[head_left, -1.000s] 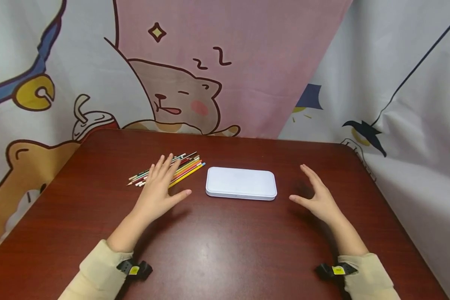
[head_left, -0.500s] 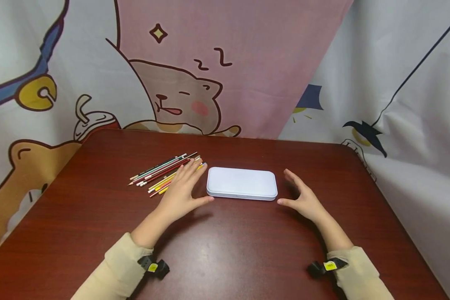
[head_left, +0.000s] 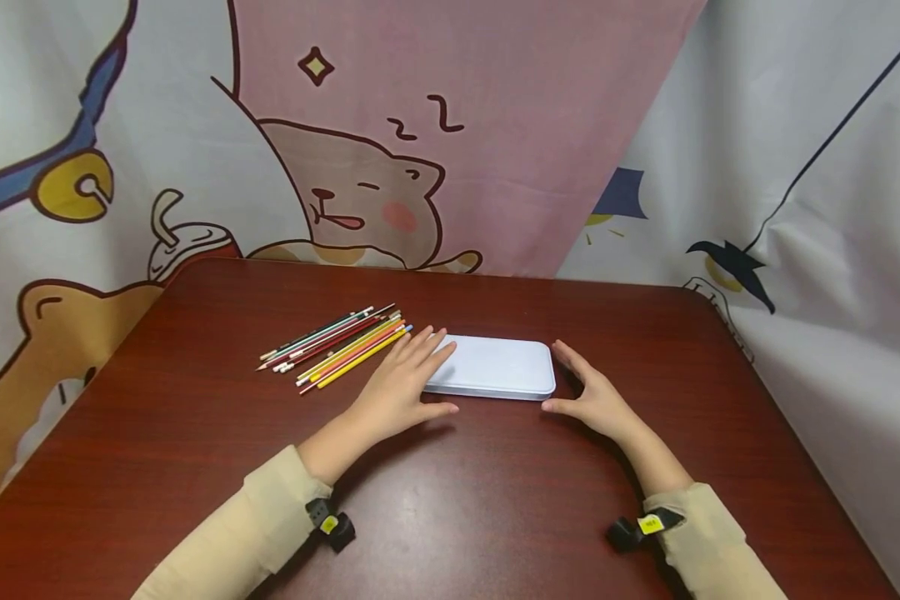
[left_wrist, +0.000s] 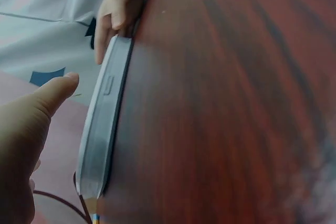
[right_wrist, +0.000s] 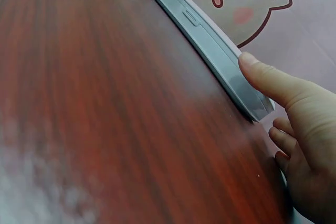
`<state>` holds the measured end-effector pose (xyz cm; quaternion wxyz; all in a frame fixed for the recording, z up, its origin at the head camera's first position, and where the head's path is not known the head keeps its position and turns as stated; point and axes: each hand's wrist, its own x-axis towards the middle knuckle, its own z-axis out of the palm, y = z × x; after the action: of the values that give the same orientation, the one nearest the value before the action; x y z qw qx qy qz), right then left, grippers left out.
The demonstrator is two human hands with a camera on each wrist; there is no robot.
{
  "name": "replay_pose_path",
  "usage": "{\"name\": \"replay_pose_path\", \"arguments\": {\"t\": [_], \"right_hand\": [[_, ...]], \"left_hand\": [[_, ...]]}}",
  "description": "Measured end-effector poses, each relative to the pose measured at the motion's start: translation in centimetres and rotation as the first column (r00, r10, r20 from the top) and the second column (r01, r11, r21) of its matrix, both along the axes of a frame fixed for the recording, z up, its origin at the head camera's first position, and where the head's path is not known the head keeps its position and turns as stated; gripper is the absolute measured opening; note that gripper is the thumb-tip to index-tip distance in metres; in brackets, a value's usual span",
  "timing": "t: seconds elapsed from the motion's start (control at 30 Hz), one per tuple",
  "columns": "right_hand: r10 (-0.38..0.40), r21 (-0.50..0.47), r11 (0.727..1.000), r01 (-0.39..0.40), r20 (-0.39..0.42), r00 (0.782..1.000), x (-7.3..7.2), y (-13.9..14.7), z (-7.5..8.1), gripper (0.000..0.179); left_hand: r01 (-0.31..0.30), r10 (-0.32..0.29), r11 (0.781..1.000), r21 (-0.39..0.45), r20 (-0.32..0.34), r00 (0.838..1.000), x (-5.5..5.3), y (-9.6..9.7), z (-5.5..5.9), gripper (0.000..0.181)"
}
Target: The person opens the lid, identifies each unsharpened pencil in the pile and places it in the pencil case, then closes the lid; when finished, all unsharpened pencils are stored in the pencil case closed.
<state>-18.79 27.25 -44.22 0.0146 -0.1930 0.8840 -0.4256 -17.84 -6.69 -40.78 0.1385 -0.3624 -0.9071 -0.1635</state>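
Note:
A flat white pencil case (head_left: 502, 367) with rounded corners lies closed on the brown table. Its front edge carries a small latch (left_wrist: 108, 85), plain in the left wrist view. My left hand (head_left: 397, 392) hovers over the left end of the case, fingers spread and covering that corner from the head camera. At the opposite end, my right hand (head_left: 598, 402) has its fingers by the far corner and its thumb by the near one. In the right wrist view the thumb (right_wrist: 268, 80) overlaps the case's right end. Neither hand grips anything.
Left of the case lies a loose bundle of several pencils (head_left: 337, 346), yellow, red and dark ones, close by my left fingers. The table (head_left: 450, 500) backs onto a cartoon-printed curtain (head_left: 495, 167).
My left hand has moved right, from over the pencils to the case's left end. My right hand has come left, up to its right end. The case and pencils have stayed put.

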Motion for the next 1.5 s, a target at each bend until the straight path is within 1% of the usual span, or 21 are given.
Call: {"name": "replay_pose_path", "arguments": {"t": [0.1,0.2,0.33,0.5,0.7,0.83,0.93,1.17,1.37,1.5], "right_hand": [[-0.004,0.008,1.0,0.004,0.002,1.0,-0.1,-0.1,0.0,0.103],[-0.002,-0.005,1.0,0.002,0.01,1.0,-0.2,-0.3,0.0,0.103],[0.0,-0.004,1.0,0.0,0.02,1.0,-0.3,-0.4,0.0,0.103],[-0.018,0.06,0.998,0.016,0.031,0.999,-0.5,-0.5,-0.1,0.105],[-0.026,0.074,0.997,0.023,0.038,0.999,-0.7,-0.7,-0.2,0.105],[-0.031,0.079,0.996,0.027,0.05,0.998,-0.6,-0.9,-0.2,0.106],[-0.037,0.085,0.996,0.032,0.056,0.998,-0.6,-0.9,-0.1,0.106],[-0.047,0.117,0.992,0.041,0.042,0.998,-0.6,-1.0,0.0,0.104],[-0.058,0.14,0.989,0.052,0.038,0.998,-0.8,-1.2,-0.2,0.105],[-0.061,0.17,0.984,0.056,0.026,0.998,-1.1,-1.2,-0.3,0.106]], "left_hand": [[0.017,-0.017,0.999,-0.047,-0.004,1.0,-0.2,0.6,-0.2,0.084],[0.032,-0.032,0.996,-0.084,0.003,0.999,-0.4,1.2,-0.4,0.083],[0.045,-0.043,0.993,-0.106,0.016,0.999,-0.6,1.9,-0.5,0.082],[0.059,-0.057,0.985,-0.16,0.016,0.998,-0.8,2.8,-0.5,0.08],[0.096,-0.092,0.971,-0.218,0.025,0.995,-1.2,3.9,-0.6,0.078],[0.099,-0.093,0.963,-0.252,0.033,0.995,-1.6,4.4,-1.0,0.076],[0.099,-0.096,0.959,-0.267,0.024,0.995,-1.8,4.7,-1.2,0.074],[0.1,-0.102,0.943,-0.317,0.009,0.995,-2.1,5.5,-1.7,0.066],[0.079,-0.092,0.934,-0.348,-0.021,0.996,-2.1,5.7,-2.2,0.061],[0.062,-0.085,0.925,-0.375,-0.044,0.995,-1.9,6.0,-2.3,0.057]]}}
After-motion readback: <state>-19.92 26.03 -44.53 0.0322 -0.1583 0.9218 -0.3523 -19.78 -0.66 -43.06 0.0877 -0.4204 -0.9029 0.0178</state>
